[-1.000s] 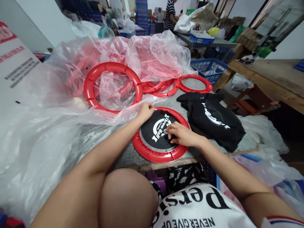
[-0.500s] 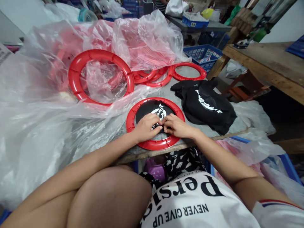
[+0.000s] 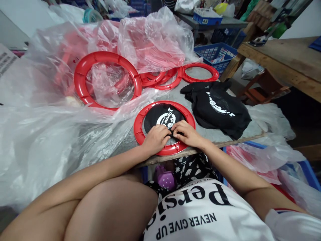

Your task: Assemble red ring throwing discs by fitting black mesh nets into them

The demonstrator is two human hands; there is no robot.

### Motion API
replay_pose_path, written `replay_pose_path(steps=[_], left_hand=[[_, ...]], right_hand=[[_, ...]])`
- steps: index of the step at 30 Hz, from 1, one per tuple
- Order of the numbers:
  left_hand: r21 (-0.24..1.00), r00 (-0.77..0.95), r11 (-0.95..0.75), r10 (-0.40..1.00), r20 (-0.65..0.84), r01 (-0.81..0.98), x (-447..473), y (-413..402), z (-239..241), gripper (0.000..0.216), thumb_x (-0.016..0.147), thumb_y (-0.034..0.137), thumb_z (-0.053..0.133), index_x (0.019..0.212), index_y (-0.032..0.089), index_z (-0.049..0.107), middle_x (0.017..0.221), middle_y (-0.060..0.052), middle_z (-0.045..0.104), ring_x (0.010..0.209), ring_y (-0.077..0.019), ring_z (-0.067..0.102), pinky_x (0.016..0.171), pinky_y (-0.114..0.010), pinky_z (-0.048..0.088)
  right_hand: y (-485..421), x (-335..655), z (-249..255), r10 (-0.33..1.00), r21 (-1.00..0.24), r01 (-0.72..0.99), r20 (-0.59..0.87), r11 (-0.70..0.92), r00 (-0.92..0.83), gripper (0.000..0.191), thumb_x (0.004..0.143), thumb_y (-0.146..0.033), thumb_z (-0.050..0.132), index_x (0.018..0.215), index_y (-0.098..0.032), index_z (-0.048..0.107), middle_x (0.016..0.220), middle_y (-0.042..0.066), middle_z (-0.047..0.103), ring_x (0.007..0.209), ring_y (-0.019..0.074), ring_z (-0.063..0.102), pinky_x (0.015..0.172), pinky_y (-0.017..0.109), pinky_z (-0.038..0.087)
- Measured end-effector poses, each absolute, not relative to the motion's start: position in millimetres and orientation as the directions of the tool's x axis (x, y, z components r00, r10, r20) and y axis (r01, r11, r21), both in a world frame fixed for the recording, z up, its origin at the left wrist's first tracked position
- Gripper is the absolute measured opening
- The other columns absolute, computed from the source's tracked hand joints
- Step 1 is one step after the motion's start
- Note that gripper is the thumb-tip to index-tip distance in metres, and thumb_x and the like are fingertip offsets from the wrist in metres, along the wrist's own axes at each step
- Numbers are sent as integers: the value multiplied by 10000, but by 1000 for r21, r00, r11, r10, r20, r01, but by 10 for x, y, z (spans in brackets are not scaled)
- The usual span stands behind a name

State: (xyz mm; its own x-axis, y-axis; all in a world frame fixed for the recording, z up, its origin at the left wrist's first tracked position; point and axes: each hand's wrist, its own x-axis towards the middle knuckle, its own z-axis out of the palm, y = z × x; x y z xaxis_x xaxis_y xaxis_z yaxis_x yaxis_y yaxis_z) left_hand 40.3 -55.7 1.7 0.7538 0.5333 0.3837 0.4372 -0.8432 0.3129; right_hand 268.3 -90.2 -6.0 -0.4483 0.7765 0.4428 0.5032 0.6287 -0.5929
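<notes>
A red plastic ring lies flat at the table's near edge. Inside it is a round piece of black printed fabric with white lettering, which covers the far part of the opening. My left hand has its fingers closed on the fabric's near edge. Close beside it, my right hand pinches the same edge, its fingertips almost meeting the left ones. The exact grip is partly hidden under the fingers. To the right sits a heap of black printed fabric pieces.
A larger red ring leans on clear plastic bags holding red parts. More red rings and a single flat ring lie behind. A blue basket stands beyond the table, with a wooden bench at right.
My left hand has shifted slightly toward me and left, its thumb now tucked out of sight. More of the white lettering shows. Both hands stay at the fabric's near edge.
</notes>
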Motion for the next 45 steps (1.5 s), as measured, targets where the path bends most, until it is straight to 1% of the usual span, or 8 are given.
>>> replay_pose_path(steps=[5, 10, 14, 21, 26, 32, 39, 45], left_hand=[[290, 760, -871, 489, 428, 396, 419, -549, -31, 150, 982, 192, 539, 927, 179, 678, 897, -66, 687, 891, -211, 602, 863, -373, 505], [317, 759, -898, 430, 489, 305, 406, -563, -5, 166, 996, 195, 521, 916, 174, 665, 878, -60, 698, 859, -193, 612, 837, -352, 508], [307, 764, -921, 373, 526, 238, 401, -571, 35, 180, 1004, 183, 513, 910, 170, 666, 872, -57, 711, 843, -185, 620, 825, -345, 506], [345, 786, -908, 389, 481, 238, 403, -579, 68, 177, 1007, 212, 507, 919, 189, 659, 883, -54, 711, 854, -187, 618, 830, -350, 510], [377, 813, -898, 387, 435, 226, 378, -583, 95, 206, 1014, 252, 489, 923, 199, 665, 889, -61, 704, 857, -189, 619, 828, -356, 515], [288, 885, -950, 235, 401, 121, 316, -566, 131, 265, 1024, 253, 477, 912, 204, 713, 852, -70, 688, 819, -185, 604, 758, -332, 508], [143, 919, -990, 72, 387, 17, 283, -558, 159, 286, 994, 176, 471, 794, 207, 673, 786, -63, 656, 757, -187, 551, 709, -321, 482], [174, 929, -984, 88, 360, 26, 271, -570, 162, 282, 999, 206, 474, 779, 225, 649, 791, -59, 638, 742, -181, 554, 695, -327, 469]], right_hand=[[-921, 2695, -56, 772, -590, 499, 455, 634, -443, 205, 1016, -346, 558, 894, -208, 647, 1087, 93, 709, 1010, 232, 590, 933, 437, 483], [-930, 2720, -92, 744, -582, 464, 516, 668, -424, 251, 948, -458, 676, 1028, -221, 655, 1148, 97, 705, 1088, 255, 607, 975, 468, 486], [-927, 2720, -122, 710, -530, 473, 544, 704, -447, 286, 947, -503, 669, 993, -221, 659, 1169, 98, 700, 1089, 258, 602, 974, 468, 477], [-962, 2685, -125, 655, -439, 496, 600, 750, -459, 198, 1004, -391, 587, 936, -221, 660, 1121, 83, 710, 1037, 230, 605, 931, 444, 474], [-986, 2718, -87, 645, -459, 456, 593, 763, -482, 190, 994, -373, 595, 932, -223, 695, 1126, 86, 700, 1043, 224, 604, 923, 439, 485], [-977, 2773, -57, 637, -492, 413, 499, 767, -588, 227, 980, -367, 616, 849, -234, 744, 1164, 83, 686, 1079, 244, 577, 953, 469, 464], [-1002, 2772, -72, 560, -383, 409, 531, 828, -636, 263, 1001, -354, 579, 852, -237, 762, 1144, 81, 691, 1061, 239, 572, 911, 450, 448], [-1025, 2773, -92, 554, -340, 437, 523, 833, -648, 310, 1026, -363, 519, 866, -248, 759, 1137, 78, 694, 1042, 237, 567, 900, 453, 448]])
